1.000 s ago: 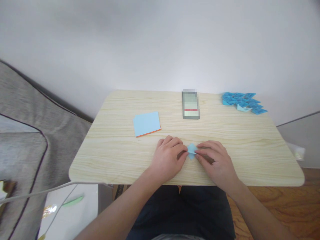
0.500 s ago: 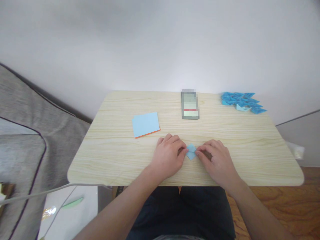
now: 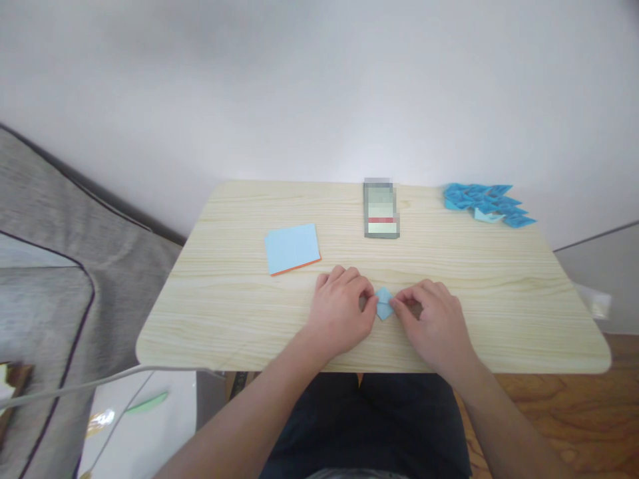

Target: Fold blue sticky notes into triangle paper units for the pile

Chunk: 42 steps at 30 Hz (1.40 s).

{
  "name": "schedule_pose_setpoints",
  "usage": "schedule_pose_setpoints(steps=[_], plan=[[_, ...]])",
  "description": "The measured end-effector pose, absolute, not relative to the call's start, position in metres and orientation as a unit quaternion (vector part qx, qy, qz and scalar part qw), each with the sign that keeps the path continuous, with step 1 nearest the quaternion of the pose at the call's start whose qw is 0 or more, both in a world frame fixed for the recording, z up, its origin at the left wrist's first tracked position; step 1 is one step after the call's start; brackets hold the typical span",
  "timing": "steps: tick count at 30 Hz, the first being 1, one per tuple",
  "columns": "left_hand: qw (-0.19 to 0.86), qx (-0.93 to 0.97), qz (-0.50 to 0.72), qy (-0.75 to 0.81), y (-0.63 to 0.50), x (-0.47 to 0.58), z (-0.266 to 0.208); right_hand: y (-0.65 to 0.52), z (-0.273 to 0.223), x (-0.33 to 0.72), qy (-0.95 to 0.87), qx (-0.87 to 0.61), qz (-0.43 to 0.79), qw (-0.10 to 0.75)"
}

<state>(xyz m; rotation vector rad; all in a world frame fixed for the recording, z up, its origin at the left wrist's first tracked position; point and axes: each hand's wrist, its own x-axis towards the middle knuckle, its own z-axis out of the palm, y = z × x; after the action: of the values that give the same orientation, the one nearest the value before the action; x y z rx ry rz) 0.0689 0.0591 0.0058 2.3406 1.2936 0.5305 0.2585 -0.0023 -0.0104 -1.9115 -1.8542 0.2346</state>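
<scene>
A small folded piece of light blue paper [image 3: 384,305] lies on the table near its front edge, with a crease running across it. My left hand [image 3: 343,307] pinches its left corner between thumb and index finger. On the opposite side, my right hand [image 3: 430,318] pinches the right corner in the same way. The fingertips cover both side corners of the paper. Up and to the left rests a stack of light blue paper sheets [image 3: 292,248] with an orange layer showing along its lower edge.
A phone [image 3: 382,209], its screen blurred, lies at the back of the wood-grain table [image 3: 210,293]. Several folded blue paper pieces [image 3: 482,199] are clustered at the back right, one paler. A white cable [image 3: 100,382] runs past the front left corner. Grey upholstery [image 3: 124,299] stands left.
The whole view has shifted very slightly. Both hands keep their pinch on the folded paper, and the left fingertips have shifted a little at its edge.
</scene>
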Motion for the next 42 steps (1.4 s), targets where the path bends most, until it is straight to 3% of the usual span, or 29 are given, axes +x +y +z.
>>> schedule_pose_setpoints(steps=[24, 42], plan=[[0.216, 0.846, 0.195, 0.447, 0.060, 0.066, 0.002, -0.002, -0.007, 0.261, -0.664, -0.690, 0.135, 0.254], [0.222, 0.851, 0.169, 0.445, 0.063, 0.065, 0.005, -0.012, -0.018, 0.250, -0.657, -0.701, 0.058, 0.271]])
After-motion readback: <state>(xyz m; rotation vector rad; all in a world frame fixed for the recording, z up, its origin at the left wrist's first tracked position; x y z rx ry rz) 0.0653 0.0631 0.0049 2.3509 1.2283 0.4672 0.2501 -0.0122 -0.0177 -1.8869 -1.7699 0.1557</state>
